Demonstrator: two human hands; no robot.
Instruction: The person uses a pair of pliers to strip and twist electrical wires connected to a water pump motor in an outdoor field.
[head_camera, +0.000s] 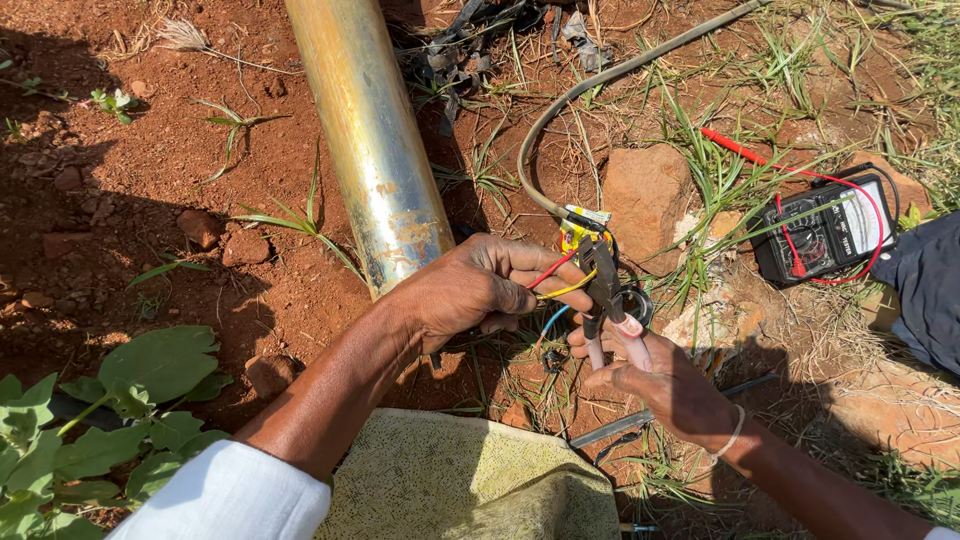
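Head view: I see my left hand (470, 290) stretched forward from the white sleeve (235, 495), palm turned inward, its fingers closed around a bundle of thin wires (555, 280), red, yellow and blue. My right hand (655, 385) comes from the lower right with a thin bracelet on the wrist, and it is clenched on the pink handles of the pliers (605, 295). The dark nose of the pliers points up and meets the wires just beside the yellow tape (578, 232) at the end of the grey cable (600, 85). The cable curves away to the upper right over the grass. Behind the left hand a shiny metal pipe (370, 140) lies tilted on the red soil (130, 170). To the right, well apart, a black meter (830, 235) with red leads lies on the ground, near a reddish stone (645, 195). A yellowish cloth (460, 480) covers my knee below, and green leaves (110, 410) are at the lower left.
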